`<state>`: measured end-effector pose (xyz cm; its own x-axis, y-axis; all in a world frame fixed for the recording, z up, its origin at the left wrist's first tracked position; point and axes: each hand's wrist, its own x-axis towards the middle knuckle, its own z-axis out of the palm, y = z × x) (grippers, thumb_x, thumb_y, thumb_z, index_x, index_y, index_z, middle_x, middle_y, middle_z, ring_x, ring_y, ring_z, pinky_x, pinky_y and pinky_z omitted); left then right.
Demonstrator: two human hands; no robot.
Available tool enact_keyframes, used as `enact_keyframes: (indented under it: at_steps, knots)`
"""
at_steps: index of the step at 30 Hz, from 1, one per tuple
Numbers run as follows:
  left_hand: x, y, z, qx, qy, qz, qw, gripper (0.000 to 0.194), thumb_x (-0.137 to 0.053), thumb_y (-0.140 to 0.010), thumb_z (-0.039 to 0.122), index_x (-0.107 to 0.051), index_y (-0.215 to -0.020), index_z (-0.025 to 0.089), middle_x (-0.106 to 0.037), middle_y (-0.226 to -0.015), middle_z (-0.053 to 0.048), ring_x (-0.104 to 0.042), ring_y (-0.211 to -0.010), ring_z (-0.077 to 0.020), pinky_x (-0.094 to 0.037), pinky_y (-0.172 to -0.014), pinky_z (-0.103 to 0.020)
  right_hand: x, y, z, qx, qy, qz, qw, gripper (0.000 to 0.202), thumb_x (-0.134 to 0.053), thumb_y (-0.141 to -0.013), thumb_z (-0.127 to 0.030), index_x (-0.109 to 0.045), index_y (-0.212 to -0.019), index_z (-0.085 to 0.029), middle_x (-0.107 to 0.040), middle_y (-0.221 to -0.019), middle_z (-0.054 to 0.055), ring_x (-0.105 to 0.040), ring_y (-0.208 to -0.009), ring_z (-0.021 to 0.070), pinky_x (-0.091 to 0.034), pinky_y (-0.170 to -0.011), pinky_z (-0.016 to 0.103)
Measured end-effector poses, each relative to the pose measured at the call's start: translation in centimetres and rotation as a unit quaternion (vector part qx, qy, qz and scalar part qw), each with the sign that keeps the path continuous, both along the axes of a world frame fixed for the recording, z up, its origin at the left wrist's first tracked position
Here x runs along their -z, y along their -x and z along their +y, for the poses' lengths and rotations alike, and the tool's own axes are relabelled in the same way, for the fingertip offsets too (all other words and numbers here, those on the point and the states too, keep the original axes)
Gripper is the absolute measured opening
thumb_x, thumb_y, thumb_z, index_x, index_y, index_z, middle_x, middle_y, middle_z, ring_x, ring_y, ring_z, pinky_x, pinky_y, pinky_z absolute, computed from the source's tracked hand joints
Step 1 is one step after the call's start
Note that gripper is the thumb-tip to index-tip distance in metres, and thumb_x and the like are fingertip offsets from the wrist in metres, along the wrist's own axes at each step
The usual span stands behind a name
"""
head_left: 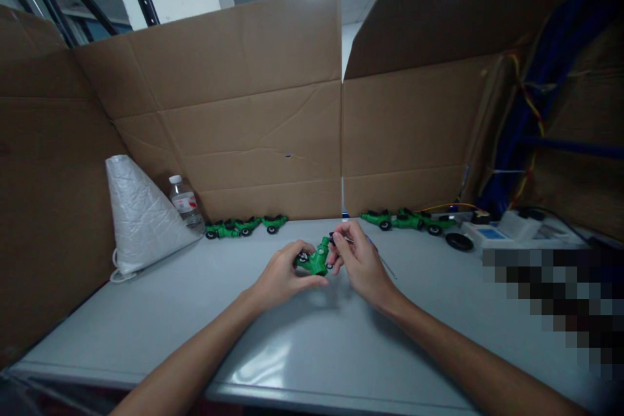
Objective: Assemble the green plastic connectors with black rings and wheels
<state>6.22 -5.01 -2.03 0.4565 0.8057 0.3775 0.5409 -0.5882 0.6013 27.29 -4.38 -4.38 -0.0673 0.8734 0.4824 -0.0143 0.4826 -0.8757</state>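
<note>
Above the middle of the grey table, my left hand point(284, 274) holds a small green toy vehicle point(316, 261) with black wheels, its fingers and thumb around the wheeled end. The toy is tilted, one end pointing up to the right. My right hand point(359, 261) is closed at that raised end, its fingertips pinching a small dark part point(332, 238) against the toy. A thin dark rod point(387, 264) sticks out behind the right hand; what it belongs to is hidden.
Green toy vehicles stand along the back left point(246, 226) and back right point(408, 218) of the table point(195, 318). A white bag point(141, 218) and a bottle point(185, 203) are at left. A black ring point(459, 242) and power strip point(492, 236) lie right, before cardboard walls point(253, 117).
</note>
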Motion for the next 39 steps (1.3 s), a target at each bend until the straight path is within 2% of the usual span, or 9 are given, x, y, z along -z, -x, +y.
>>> enact_keyframes:
  at_steps: [5, 11, 14, 19, 25, 29, 32, 35, 39]
  knots:
    - [-0.2, 0.3, 0.3, 0.020, 0.007, 0.003, 1.000, 0.065, -0.089, -0.076, 0.061, -0.069, -0.119, 0.017, -0.070, -0.102, -0.006, -0.062, -0.088, -0.0203, -0.050, -0.082, -0.030, -0.3, 0.0, -0.2, -0.016, -0.017, -0.048, 0.999, 0.032, -0.053, -0.105, -0.056, -0.055, -0.100, -0.025, -0.062, -0.083, 0.000, -0.067, -0.068, 0.0176, -0.060, -0.057, 0.030]
    - [-1.1, 0.3, 0.1, 0.071, 0.017, 0.037, 0.997, 0.050, -0.076, -0.094, 0.047, -0.067, -0.135, 0.020, -0.070, -0.107, -0.007, -0.062, -0.088, -0.0189, -0.051, -0.081, -0.030, -0.4, -0.7, 0.6, -0.049, 0.024, -0.024, 0.998, 0.037, -0.058, -0.100, -0.062, -0.057, -0.095, -0.025, -0.061, -0.079, -0.001, -0.066, -0.069, 0.0190, -0.060, -0.059, 0.031]
    - [-0.8, 0.3, 0.4, 0.046, 0.025, 0.027, 0.998, 0.048, -0.081, -0.090, 0.047, -0.072, -0.128, 0.019, -0.073, -0.105, -0.006, -0.063, -0.086, -0.0187, -0.049, -0.076, -0.028, -0.3, -0.7, 0.9, -0.070, 0.059, 0.017, 0.996, 0.041, -0.064, -0.094, -0.066, -0.059, -0.095, -0.025, -0.064, -0.084, 0.001, -0.068, -0.075, 0.0201, -0.062, -0.059, 0.032]
    - [-0.1, 0.6, 1.0, -0.026, -0.009, 0.005, 1.000, 0.049, -0.091, -0.076, 0.054, -0.075, -0.101, 0.015, -0.074, -0.091, -0.005, -0.065, -0.082, -0.0201, -0.048, -0.072, -0.028, -0.3, -0.2, 0.8, -0.089, 0.079, 0.062, 0.991, 0.046, -0.071, -0.088, -0.069, -0.060, -0.092, -0.024, -0.064, -0.085, 0.002, -0.069, -0.080, 0.0212, -0.063, -0.061, 0.032]
    - [-0.5, 0.6, 0.5, -0.012, -0.105, 0.071, 0.992, 0.031, -0.074, -0.097, 0.043, -0.070, -0.115, 0.018, -0.070, -0.100, -0.006, -0.064, -0.090, -0.0215, -0.050, -0.083, -0.033, -0.4, -0.5, 1.2, -0.075, 0.055, 0.065, 0.994, 0.045, -0.072, -0.089, -0.067, -0.063, -0.094, -0.023, -0.068, -0.089, 0.003, -0.072, -0.088, 0.0232, -0.065, -0.067, 0.034]
    - [-0.5, 0.6, 0.5, -0.009, -0.126, 0.086, 0.988, 0.027, -0.066, -0.102, 0.040, -0.068, -0.121, 0.020, -0.067, -0.099, -0.006, -0.061, -0.090, -0.0215, -0.049, -0.084, -0.034, -0.3, -0.8, 1.3, -0.069, 0.037, 0.043, 0.996, 0.041, -0.071, -0.092, -0.063, -0.066, -0.100, -0.023, -0.074, -0.095, 0.005, -0.075, -0.091, 0.0240, -0.065, -0.078, 0.038]
    - [-0.2, 0.6, 0.6, -0.026, -0.128, 0.077, 0.988, 0.021, -0.068, -0.100, 0.040, -0.067, -0.107, 0.019, -0.065, -0.094, -0.004, -0.059, -0.086, -0.0203, -0.047, -0.080, -0.032, 0.0, -0.8, 1.1, -0.048, 0.014, 0.002, 0.999, 0.037, -0.068, -0.095, -0.059, -0.068, -0.105, -0.023, -0.076, -0.098, 0.006, -0.076, -0.091, 0.0245, -0.065, -0.085, 0.042]
    - [0.1, 0.4, 0.5, -0.043, -0.137, 0.076, 0.987, 0.022, -0.072, -0.096, 0.038, -0.059, -0.093, 0.020, -0.062, -0.088, -0.002, -0.057, -0.080, -0.0189, -0.044, -0.073, -0.030, 0.0, -0.7, 0.7, -0.021, -0.006, -0.034, 0.999, 0.034, -0.064, -0.099, -0.057, -0.067, -0.101, -0.023, -0.076, -0.094, 0.006, -0.076, -0.084, 0.0247, -0.064, -0.080, 0.042]
    - [0.2, 0.1, 0.1, -0.058, -0.170, 0.107, 0.978, 0.025, -0.072, -0.092, 0.035, -0.052, -0.087, 0.022, -0.059, -0.085, -0.001, -0.056, -0.079, -0.0199, -0.041, -0.070, -0.030, -0.3, -0.6, 0.0, 0.007, -0.040, -0.080, 0.996, 0.029, -0.062, -0.101, -0.053, -0.065, -0.100, -0.024, -0.075, -0.090, 0.005, -0.075, -0.078, 0.0235, -0.061, -0.073, 0.037]
